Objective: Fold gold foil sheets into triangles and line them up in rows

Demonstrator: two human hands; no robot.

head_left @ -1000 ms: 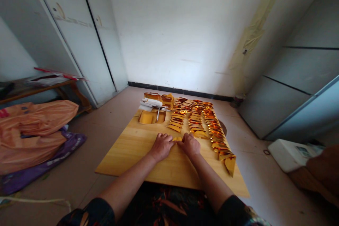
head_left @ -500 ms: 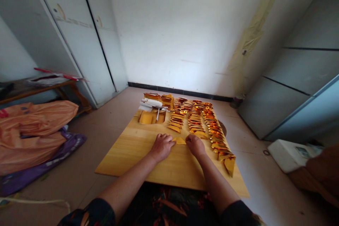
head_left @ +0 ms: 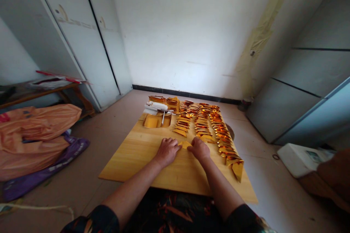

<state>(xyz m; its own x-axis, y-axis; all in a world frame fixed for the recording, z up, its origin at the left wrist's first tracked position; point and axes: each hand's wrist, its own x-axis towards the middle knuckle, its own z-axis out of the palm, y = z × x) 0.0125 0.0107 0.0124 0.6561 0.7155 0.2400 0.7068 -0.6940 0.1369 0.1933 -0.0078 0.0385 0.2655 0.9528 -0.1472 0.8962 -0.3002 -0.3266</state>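
Between my hands a small piece of folded gold paper [head_left: 185, 144] lies flat on the wooden board [head_left: 131, 160]. My left hand [head_left: 168, 151] grips its left end, thumb and fingers closed. At the other end my right hand [head_left: 200, 149] pinches the paper, its thumb over the right corner. Just beyond my hands, rows of folded gold foil papers [head_left: 202, 122] overlap one another. A longer row of them [head_left: 222, 138] runs down the board's right side to a pointed piece [head_left: 237, 170] near the front.
At the board's back left are a stack of gold paper [head_left: 153, 121] and a white bundle [head_left: 157, 105]. An orange bag [head_left: 38, 127] and a purple bag [head_left: 51, 167] lie left on the floor. A white box [head_left: 298, 158] stands right, near a grey cabinet [head_left: 295, 94].
My right hand has shifted slightly left along the gold paper, and its thumb now reaches further over it. My left hand stays where it was.
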